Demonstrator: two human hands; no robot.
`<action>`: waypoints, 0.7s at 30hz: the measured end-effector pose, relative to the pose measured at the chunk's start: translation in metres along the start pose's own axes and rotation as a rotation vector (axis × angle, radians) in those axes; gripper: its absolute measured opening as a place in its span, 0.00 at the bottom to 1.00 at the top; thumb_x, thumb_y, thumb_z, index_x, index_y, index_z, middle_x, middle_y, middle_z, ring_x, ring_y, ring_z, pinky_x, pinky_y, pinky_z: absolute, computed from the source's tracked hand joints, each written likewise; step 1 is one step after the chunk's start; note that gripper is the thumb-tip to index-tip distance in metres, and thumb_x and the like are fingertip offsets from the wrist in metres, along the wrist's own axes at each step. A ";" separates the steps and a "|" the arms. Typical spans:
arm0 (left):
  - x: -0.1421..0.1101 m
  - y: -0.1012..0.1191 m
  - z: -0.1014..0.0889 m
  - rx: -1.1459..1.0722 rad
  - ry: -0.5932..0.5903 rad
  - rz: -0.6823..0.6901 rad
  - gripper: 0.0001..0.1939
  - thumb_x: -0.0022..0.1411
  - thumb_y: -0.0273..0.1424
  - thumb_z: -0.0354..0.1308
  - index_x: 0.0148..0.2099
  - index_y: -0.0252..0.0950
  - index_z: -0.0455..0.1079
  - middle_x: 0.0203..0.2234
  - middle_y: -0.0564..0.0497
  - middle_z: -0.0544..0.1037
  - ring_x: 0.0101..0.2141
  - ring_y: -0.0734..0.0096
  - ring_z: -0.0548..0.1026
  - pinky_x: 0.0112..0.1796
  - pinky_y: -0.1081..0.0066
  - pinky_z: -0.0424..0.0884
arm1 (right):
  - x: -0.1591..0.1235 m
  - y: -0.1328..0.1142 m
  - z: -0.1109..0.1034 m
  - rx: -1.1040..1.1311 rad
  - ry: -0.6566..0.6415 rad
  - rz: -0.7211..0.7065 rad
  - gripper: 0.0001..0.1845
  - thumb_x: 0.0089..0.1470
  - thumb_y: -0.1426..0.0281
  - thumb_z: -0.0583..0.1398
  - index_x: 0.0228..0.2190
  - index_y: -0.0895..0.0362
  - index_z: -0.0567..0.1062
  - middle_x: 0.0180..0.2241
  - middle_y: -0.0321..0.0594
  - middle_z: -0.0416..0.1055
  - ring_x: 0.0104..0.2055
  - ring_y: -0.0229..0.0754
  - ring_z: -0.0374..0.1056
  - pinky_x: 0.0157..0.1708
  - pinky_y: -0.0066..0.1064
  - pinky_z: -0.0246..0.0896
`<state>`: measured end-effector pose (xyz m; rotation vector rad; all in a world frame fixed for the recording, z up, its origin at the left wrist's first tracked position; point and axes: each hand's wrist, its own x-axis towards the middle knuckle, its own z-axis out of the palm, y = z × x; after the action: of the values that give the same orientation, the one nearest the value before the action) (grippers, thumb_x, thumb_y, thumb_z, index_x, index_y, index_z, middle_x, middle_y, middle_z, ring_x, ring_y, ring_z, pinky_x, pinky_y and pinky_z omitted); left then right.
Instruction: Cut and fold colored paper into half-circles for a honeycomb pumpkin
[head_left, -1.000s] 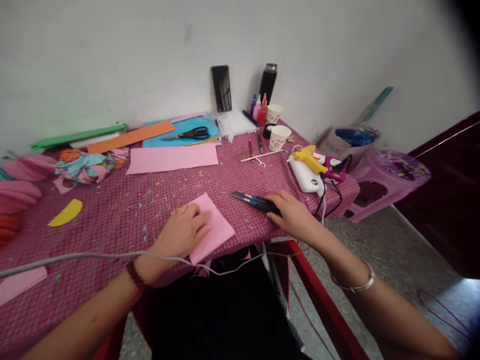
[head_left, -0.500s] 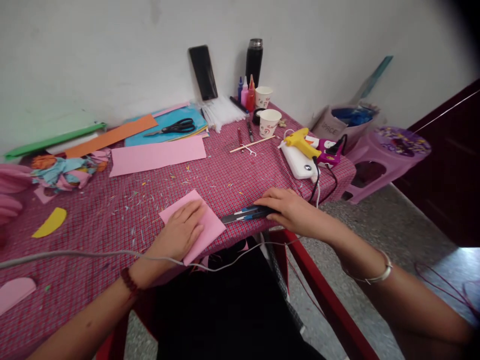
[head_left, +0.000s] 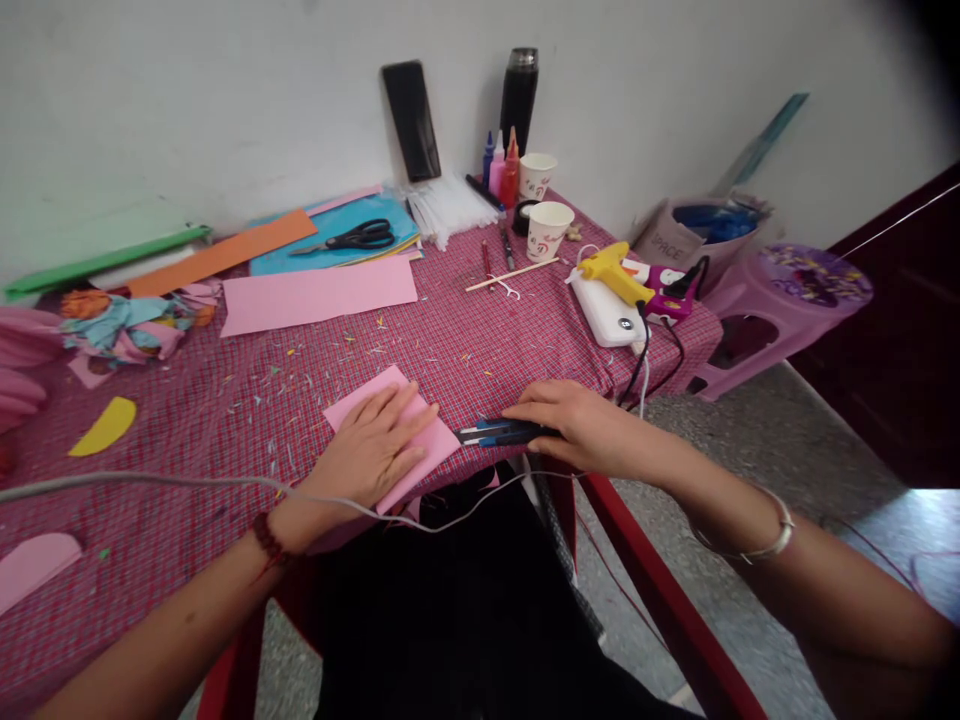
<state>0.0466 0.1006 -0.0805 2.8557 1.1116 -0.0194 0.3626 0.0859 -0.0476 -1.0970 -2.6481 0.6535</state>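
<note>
My left hand lies flat, fingers apart, on a folded pink paper near the table's front edge. My right hand covers the handle end of a blue and black utility knife, which lies on the red checked tablecloth with its tip pointing left toward the pink paper. The knife rests on the cloth just right of the paper.
A long pink sheet, scissors on blue paper, glue bottles, two paper cups, a yellow glue gun on a white box, a phone and a flask stand farther back. A purple stool is to the right.
My right hand has drawn the knife back toward the front edge and turned it to point left. My left hand has stayed pressed on the pink paper.
</note>
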 end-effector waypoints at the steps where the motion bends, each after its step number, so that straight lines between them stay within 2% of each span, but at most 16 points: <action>1: 0.000 0.000 0.000 -0.001 -0.002 0.003 0.29 0.72 0.44 0.35 0.67 0.37 0.55 0.65 0.44 0.59 0.66 0.58 0.49 0.63 0.53 0.48 | -0.004 -0.002 0.001 0.008 0.006 0.009 0.20 0.58 0.73 0.59 0.52 0.54 0.71 0.44 0.44 0.71 0.45 0.45 0.67 0.47 0.38 0.61; 7: 0.001 0.002 -0.002 0.002 0.000 0.011 0.27 0.72 0.42 0.36 0.66 0.36 0.56 0.64 0.44 0.61 0.66 0.59 0.50 0.63 0.54 0.48 | -0.022 -0.009 0.006 0.041 0.035 0.064 0.20 0.58 0.73 0.59 0.53 0.53 0.71 0.43 0.43 0.71 0.45 0.45 0.66 0.46 0.37 0.61; 13: 0.000 0.004 -0.003 0.016 0.010 -0.015 0.24 0.72 0.35 0.37 0.66 0.37 0.57 0.63 0.46 0.62 0.66 0.60 0.51 0.63 0.55 0.49 | -0.008 -0.013 0.010 0.015 0.042 0.047 0.20 0.58 0.72 0.60 0.52 0.55 0.71 0.43 0.44 0.71 0.45 0.46 0.66 0.46 0.39 0.61; 21: 0.000 0.005 -0.003 -0.027 0.026 -0.021 0.27 0.71 0.43 0.38 0.66 0.37 0.57 0.65 0.44 0.59 0.66 0.56 0.51 0.63 0.53 0.48 | 0.004 -0.021 0.012 0.022 0.035 0.014 0.19 0.58 0.72 0.59 0.51 0.55 0.72 0.43 0.44 0.72 0.46 0.46 0.67 0.46 0.39 0.61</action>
<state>0.0497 0.0969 -0.0774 2.8279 1.1378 0.0314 0.3428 0.0717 -0.0485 -1.1116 -2.6004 0.6586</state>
